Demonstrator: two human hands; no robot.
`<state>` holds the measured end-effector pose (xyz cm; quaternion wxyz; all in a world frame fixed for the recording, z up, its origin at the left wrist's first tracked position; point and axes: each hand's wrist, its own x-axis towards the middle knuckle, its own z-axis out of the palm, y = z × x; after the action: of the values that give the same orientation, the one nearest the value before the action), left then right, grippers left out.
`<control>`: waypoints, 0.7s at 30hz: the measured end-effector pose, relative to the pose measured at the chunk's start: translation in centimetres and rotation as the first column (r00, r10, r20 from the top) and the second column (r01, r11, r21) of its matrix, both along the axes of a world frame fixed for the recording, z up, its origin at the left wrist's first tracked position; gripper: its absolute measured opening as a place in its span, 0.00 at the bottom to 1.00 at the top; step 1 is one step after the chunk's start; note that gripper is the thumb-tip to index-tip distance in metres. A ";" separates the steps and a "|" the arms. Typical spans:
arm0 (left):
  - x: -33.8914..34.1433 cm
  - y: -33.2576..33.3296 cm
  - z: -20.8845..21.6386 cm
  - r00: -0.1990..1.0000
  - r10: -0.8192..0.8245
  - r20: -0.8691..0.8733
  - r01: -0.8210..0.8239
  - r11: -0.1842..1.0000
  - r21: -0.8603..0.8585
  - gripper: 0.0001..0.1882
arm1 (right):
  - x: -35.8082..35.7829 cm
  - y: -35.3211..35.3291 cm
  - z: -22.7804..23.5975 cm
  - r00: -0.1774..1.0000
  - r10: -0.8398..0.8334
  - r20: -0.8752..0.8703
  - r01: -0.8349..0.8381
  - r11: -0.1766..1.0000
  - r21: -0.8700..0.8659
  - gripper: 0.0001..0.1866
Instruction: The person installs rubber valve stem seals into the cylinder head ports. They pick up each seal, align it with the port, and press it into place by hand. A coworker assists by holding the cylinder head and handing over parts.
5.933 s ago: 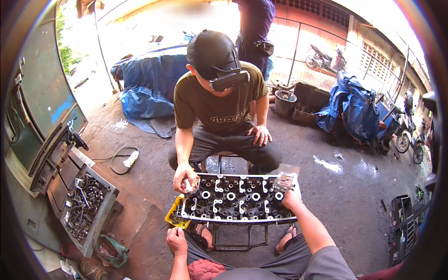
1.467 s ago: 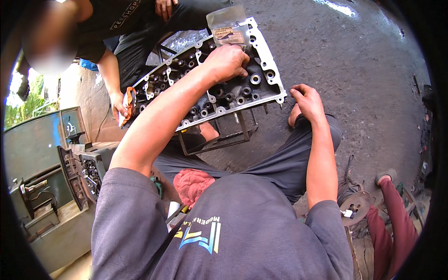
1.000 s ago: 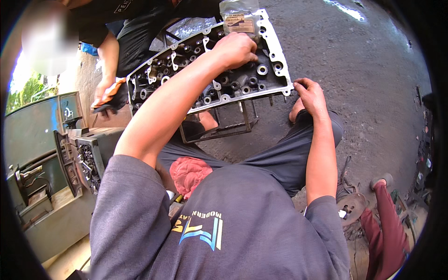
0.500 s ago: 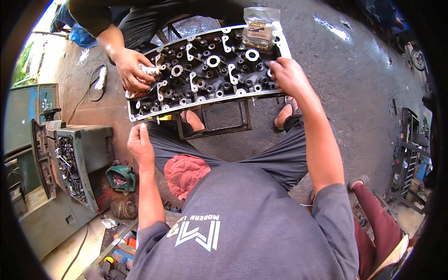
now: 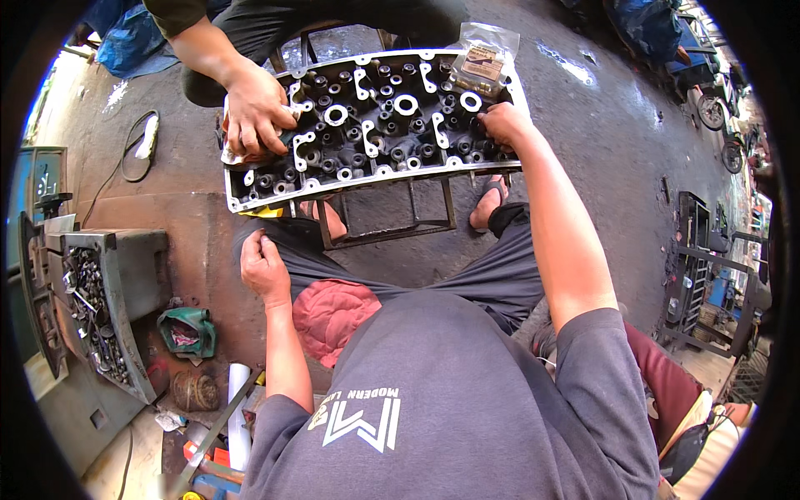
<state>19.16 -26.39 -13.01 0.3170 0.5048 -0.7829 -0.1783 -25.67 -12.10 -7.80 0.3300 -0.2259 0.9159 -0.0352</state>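
A long metal engine cylinder head [image 5: 379,173] with a dark, oily top lies across a metal stand in front of me. My right hand [image 5: 505,127] is at its right end, fingers curled and pressed together down among the valve guides; whatever they grip is hidden. My left hand [image 5: 267,271] is raised over my left thigh, just short of the head's near left corner. Its thumb and forefinger are pinched together, and anything between them is too small to name. Near my right hand, a clear plastic bag [image 5: 486,60] of small metal parts rests on the far right corner.
A co-worker's hand [image 5: 257,110] presses a rag [image 5: 234,156] onto the head's left end. The black metal stand [image 5: 392,229] sits between my feet. A red cloth [image 5: 333,315] is on my lap. To the left are a tray of metal parts [image 5: 93,312] and a green container [image 5: 188,332].
My view has shifted slightly. My right hand has lowered its fingers closer into the head's right end. My left hand has tilted, still pinched. The co-worker's hand has spread over the rag.
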 end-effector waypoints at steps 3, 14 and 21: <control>-0.1 0.0 0.0 1.000 0.008 -0.030 -0.009 1.000 -0.020 0.08 | -0.1 -0.3 0.3 0.986 -0.168 0.022 0.167 0.985 0.051 0.19; -0.5 -0.2 0.1 0.993 0.049 0.106 -0.056 0.996 0.068 0.10 | -1.0 -0.5 -0.8 0.942 -0.310 0.131 0.312 0.950 0.003 0.19; 0.2 0.2 -0.3 1.000 -0.009 0.008 0.009 0.997 0.078 0.12 | 1.3 4.5 5.5 0.929 -0.330 0.167 0.368 0.773 -0.517 0.17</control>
<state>19.31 -26.23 -13.32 0.2929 0.5140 -0.7790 -0.2078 -24.35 -7.64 -2.33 0.2711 -0.1343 0.8828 -0.3593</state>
